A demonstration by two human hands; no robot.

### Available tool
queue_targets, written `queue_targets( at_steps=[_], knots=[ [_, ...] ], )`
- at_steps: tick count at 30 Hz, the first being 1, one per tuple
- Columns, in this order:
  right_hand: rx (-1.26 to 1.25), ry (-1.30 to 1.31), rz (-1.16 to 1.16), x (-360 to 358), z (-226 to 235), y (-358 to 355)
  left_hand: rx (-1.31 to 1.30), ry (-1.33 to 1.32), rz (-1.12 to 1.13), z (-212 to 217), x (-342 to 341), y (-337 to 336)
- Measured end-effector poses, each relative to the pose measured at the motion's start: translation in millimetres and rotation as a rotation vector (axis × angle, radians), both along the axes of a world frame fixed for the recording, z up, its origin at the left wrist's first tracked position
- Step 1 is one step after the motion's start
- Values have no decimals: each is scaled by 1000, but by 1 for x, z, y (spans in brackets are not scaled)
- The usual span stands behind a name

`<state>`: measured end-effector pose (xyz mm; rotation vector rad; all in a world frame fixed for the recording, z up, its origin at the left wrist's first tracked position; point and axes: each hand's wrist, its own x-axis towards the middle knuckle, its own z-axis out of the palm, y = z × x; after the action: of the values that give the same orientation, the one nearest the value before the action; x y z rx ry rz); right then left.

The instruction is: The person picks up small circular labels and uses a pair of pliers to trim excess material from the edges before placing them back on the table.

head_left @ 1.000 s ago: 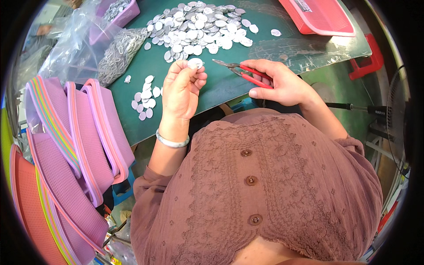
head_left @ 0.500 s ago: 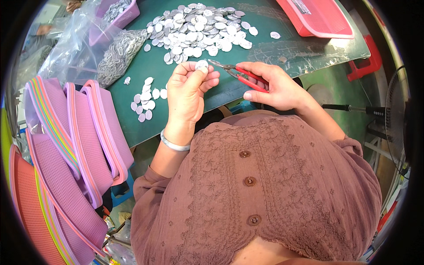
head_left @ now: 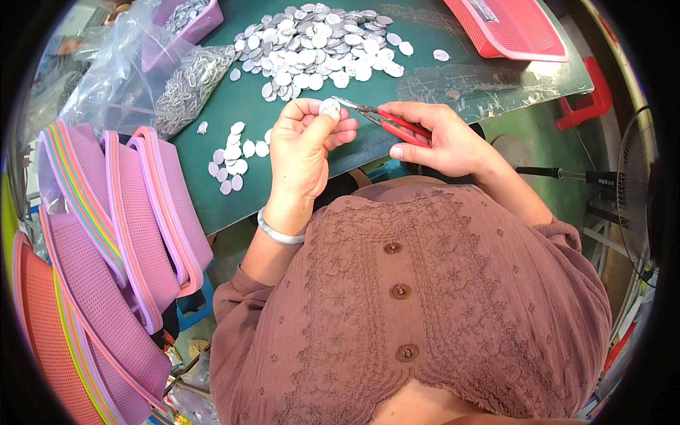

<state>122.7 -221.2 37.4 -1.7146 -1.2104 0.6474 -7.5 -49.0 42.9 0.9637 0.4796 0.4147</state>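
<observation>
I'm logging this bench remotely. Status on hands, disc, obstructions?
Left hand pinching silver disc. Right hand gripping red-handled pliers, tips beside disc, contact unclear. No obstruction visible between them.

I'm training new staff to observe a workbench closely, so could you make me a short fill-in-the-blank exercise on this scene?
1. The pliers in the right hand have ______ handles.
2. The left hand pinches a silvery disc between its ______ and fingers.
3. The big pile of discs lies on a table with a ______ top.
4. In the picture, the clear plastic bag is to the ______ of that pile.

Missing words: red; thumb; green; left.
</observation>
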Motion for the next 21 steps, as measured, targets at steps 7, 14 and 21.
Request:
queue_targets(
  at_steps=[7, 14, 21],
  knots=[
    [-10, -4, -6, -2, 1, 0, 11, 59, -14, 2, -1, -1],
    [-6, -78, -34, -2, 4, 0, -33, 48, 6, 4, -2, -3],
    [-25, -108, -38, -4, 9, 0, -47, 33, 6, 2, -1, -2]
  ],
)
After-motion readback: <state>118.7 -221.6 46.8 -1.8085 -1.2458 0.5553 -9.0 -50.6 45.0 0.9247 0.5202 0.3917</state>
